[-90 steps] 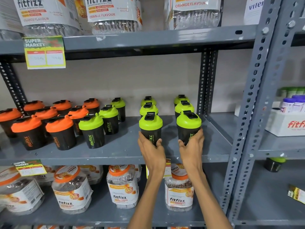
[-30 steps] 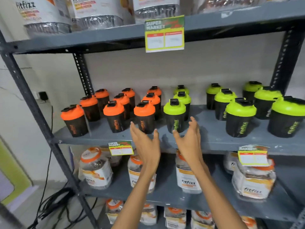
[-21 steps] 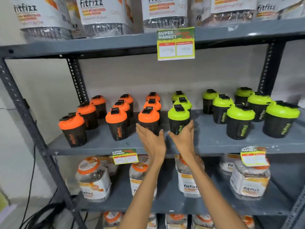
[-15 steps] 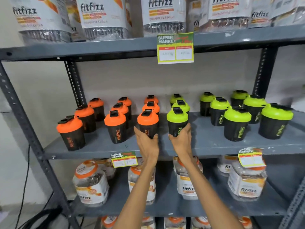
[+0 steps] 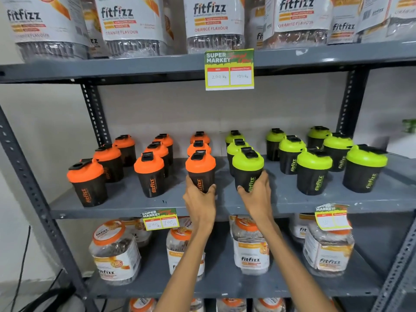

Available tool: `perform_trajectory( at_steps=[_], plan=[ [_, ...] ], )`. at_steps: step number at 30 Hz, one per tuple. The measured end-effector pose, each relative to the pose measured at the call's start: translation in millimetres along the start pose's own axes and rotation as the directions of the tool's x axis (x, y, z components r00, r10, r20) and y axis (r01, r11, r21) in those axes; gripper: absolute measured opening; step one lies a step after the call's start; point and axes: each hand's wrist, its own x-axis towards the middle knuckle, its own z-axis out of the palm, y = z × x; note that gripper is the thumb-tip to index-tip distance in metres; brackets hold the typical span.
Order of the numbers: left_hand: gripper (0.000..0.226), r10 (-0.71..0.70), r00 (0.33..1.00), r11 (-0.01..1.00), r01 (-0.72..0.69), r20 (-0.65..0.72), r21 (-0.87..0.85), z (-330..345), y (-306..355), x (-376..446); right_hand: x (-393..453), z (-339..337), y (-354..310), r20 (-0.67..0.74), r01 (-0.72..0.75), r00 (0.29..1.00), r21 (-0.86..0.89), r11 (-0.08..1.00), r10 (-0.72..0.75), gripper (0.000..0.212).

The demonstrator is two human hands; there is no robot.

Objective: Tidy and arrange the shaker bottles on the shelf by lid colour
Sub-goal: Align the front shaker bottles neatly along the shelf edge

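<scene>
So just the one head view here. The middle shelf (image 5: 126, 202) of the grey metal rack carried all the shaker bottles, black cups with "fitfizz" printed down the side. Orange lids filled the left half in three columns running front to back, green lids filled the right half the same way. Whether anything was inside the cups, can't tell, the plastic was too dark.

The top shelf (image 5: 112, 66) held big clear fitfizz jars (image 5: 215, 23) with orange flavour labels, and a super market price tag (image 5: 229, 69) hung off its front edge. The shelf below (image 5: 225, 287) had more clear jars with orange lids (image 5: 251, 244), some kind of dark stuff visible through the plastic. Two smaller price tags were clipped along the middle shelf's front edge.

Now the hands. The left hand (image 5: 199, 202) was wrapped around the lower body of the front orange-lidded shaker (image 5: 200, 171), thumb on one side and fingers curled round the other, right near the front edge around the middle of the shelf. The right hand (image 5: 256, 197) gripped the front green-lidded shaker (image 5: 247, 170) the same way, just beside it. Both bottles stood upright, a small gap between them, right where the two colours meet. Both forearms reached up from the bottom of the view.
</scene>
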Motion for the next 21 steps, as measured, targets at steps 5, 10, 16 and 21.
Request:
perform_trajectory(
  at_steps=[5,10,16,21],
  plan=[
    [0.062,0.026,0.998,1.0,-0.026,-0.051,0.008,8,2,-9,-4,-9,7,0.019,-0.004,1.0,-0.005,1.0,0.004,0.079],
    [0.064,0.049,0.994,0.998,-0.046,-0.098,0.036,9,-8,-10,-7,-3,5,0.049,-0.001,0.999,-0.008,1.0,0.002,0.082],
    [0.063,0.058,0.99,0.997,-0.051,-0.128,0.059,12,-13,-7,-9,2,4,0.052,0.005,0.999,-0.018,1.0,-0.004,0.082],
    [0.065,0.063,0.989,0.995,-0.052,-0.136,0.083,16,-21,-5,-9,2,5,0.04,0.012,0.999,-0.02,1.0,-0.011,0.081]
  ],
)
